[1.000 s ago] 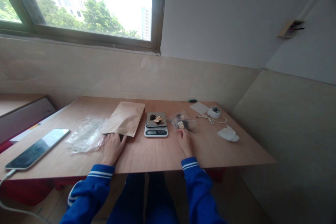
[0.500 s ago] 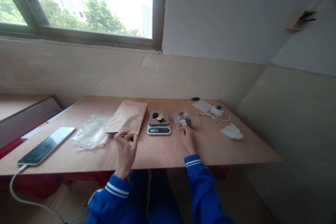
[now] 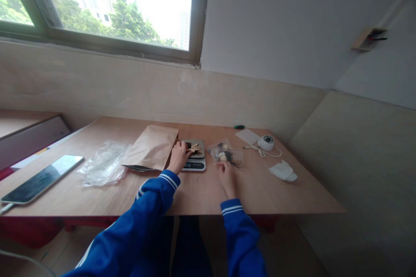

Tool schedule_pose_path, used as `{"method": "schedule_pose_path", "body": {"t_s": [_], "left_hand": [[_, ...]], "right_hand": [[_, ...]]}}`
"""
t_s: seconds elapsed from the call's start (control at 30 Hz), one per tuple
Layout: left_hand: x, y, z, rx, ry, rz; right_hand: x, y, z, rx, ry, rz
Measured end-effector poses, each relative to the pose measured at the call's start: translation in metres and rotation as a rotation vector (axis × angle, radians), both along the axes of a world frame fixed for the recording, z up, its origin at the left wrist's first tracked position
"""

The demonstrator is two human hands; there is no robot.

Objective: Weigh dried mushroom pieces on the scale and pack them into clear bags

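Note:
A small white digital kitchen scale (image 3: pixel 199 165) stands mid-table, with dark and tan dried pieces (image 3: pixel 194 147) on its plate. Over the plate's left side reaches my left hand (image 3: pixel 179 156), its fingers closed on a tan dried piece among the others; the fingertips are partly hidden. To the right lie clear zip bags (image 3: pixel 232 156) holding dark and pale dried pieces. At their near edge rests my right hand (image 3: pixel 226 175), fingers curled together; whether they pinch anything is hidden.
Left of the scale lies a brown kraft paper pouch (image 3: pixel 152 145), beside crumpled clear plastic (image 3: pixel 105 164) and a charging phone (image 3: pixel 42 179). On the right are a white camera-like device (image 3: pixel 266 143) with its cable, a crumpled tissue (image 3: pixel 283 171) and a green-handled tool (image 3: pixel 239 127).
My left hand has moved right, from in front of the pouch to the scale's plate, with the tan dried piece. My right hand stays by the zip bags. The view has shifted slightly.

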State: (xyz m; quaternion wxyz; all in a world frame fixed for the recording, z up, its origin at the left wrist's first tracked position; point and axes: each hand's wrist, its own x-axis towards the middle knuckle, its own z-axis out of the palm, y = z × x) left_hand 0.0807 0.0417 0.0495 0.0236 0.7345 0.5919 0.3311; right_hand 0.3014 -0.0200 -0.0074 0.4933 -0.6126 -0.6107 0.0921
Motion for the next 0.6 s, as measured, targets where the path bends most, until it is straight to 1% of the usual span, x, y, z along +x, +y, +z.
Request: {"method": "schedule_pose_path", "body": {"t_s": [0.07,0.17,0.23,0.3,0.37,0.47,0.53,0.57,0.6], "left_hand": [[0.001,0.000,0.000,0.003,0.015,-0.022],[0.002,-0.007,0.004,0.070,-0.028,-0.061],[-0.002,-0.021,0.008,0.136,-0.083,-0.053],[-0.014,-0.042,0.010,0.193,-0.138,-0.005],[-0.034,-0.068,0.007,0.211,-0.173,0.067],[-0.075,-0.104,-0.010,0.152,-0.144,0.210],[-0.104,-0.119,-0.024,0.104,-0.047,0.326],[-0.116,-0.123,-0.030,0.079,-0.001,0.394],[-0.126,-0.124,-0.035,0.056,0.042,0.429]], "right_hand": [[0.000,0.000,0.000,0.001,0.000,0.001],[0.000,-0.001,0.001,-0.005,-0.015,0.003],[-0.001,-0.002,0.002,-0.012,-0.019,-0.001],[-0.001,-0.002,0.003,-0.019,-0.017,-0.002],[-0.001,-0.003,0.003,-0.020,-0.017,-0.006],[-0.001,-0.002,0.002,-0.010,-0.026,0.005],[0.000,-0.003,0.002,-0.012,-0.035,0.014],[0.000,-0.003,0.002,-0.015,-0.039,0.014],[0.000,-0.003,0.003,-0.017,-0.042,0.013]]}}
